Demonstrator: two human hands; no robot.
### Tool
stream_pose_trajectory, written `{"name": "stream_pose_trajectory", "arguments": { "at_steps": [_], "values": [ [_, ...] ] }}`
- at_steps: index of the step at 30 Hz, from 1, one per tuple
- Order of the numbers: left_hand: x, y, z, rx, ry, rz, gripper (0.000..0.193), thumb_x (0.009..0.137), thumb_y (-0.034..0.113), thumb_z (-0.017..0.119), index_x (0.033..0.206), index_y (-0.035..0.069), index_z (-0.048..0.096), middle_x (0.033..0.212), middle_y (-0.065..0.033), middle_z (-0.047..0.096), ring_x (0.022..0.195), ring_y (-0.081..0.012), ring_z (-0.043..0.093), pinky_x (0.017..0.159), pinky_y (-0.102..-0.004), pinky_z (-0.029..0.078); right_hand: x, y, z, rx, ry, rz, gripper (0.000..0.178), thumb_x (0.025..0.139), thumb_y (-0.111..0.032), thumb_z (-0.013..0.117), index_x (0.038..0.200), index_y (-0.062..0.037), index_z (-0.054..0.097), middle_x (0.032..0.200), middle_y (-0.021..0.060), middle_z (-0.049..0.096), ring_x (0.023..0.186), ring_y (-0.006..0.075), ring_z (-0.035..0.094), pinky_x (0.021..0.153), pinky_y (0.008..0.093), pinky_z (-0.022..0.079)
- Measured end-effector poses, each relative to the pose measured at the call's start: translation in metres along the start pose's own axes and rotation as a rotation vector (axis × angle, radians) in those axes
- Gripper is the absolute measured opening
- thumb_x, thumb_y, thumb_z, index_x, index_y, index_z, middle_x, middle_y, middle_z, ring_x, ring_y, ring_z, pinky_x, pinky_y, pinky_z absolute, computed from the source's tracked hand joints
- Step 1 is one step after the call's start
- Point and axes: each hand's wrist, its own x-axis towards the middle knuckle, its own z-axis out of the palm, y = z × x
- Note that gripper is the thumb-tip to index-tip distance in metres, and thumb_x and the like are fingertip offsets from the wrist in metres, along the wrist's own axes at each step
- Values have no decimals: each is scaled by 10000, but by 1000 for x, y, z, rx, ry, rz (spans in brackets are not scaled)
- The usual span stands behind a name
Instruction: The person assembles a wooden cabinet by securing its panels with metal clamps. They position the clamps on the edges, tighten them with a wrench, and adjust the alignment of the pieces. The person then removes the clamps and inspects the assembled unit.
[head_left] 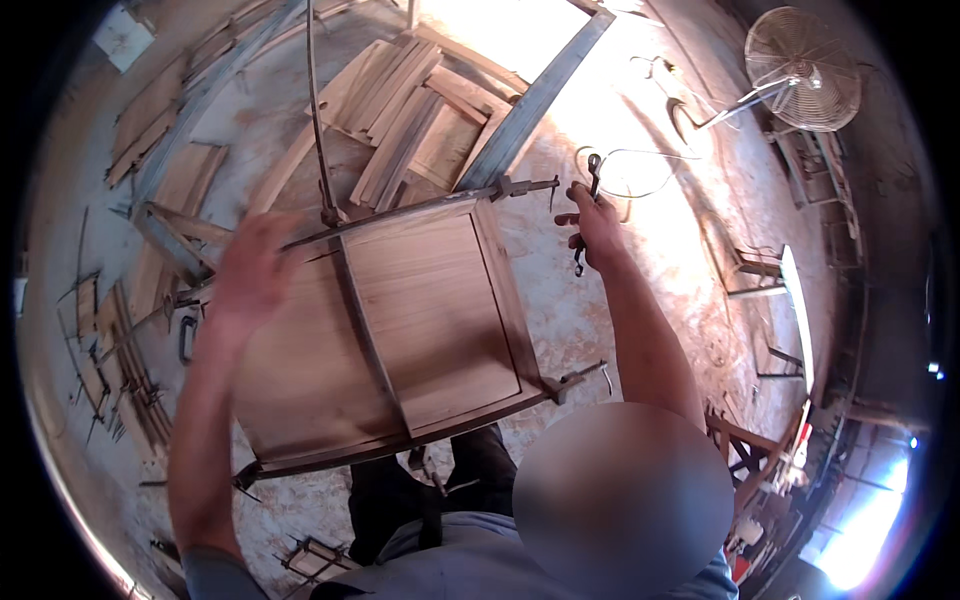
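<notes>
A framed wooden panel (435, 300) lies in front of me, with long metal bar clamps along its far and near edges. Another bar clamp (365, 320) crosses its middle, its bar reaching past the far edge. My right hand (600, 228) is closed around a dark double-ended wrench (595, 163), held beyond the panel's right side near a clamp's screw end (530, 187). Over the panel's far left part is my left hand (258, 272), smeared by motion. Whether it touches the panel or the clamp there cannot be told.
Stacked wooden boards and frames (400, 110) lie past the panel, beside a long grey beam (535, 100). More boards and clamps (125, 370) are on the floor at left. A round fan (800, 70) stands far right, with a cable (640, 175) on the floor.
</notes>
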Motion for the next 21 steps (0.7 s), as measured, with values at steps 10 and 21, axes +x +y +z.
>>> {"name": "stream_pose_trajectory", "arguments": {
  "at_steps": [10,21],
  "values": [
    [79,114,96,345,-218,22,312,831,225,657,1082,50,599,1039,-82,642,1014,-289,591,889,-433,441,58,13,-1,-119,-264,-37,453,949,-423,528,981,16,636,827,51,642,681,134,624,424,285,455],
    [95,101,131,153,-73,28,240,807,245,677,880,52,554,950,-65,595,949,-279,581,756,-397,501,69,13,-3,-82,-405,-112,349,972,-313,534,1001,14,652,840,55,662,669,114,621,564,257,509]
  ]
}}
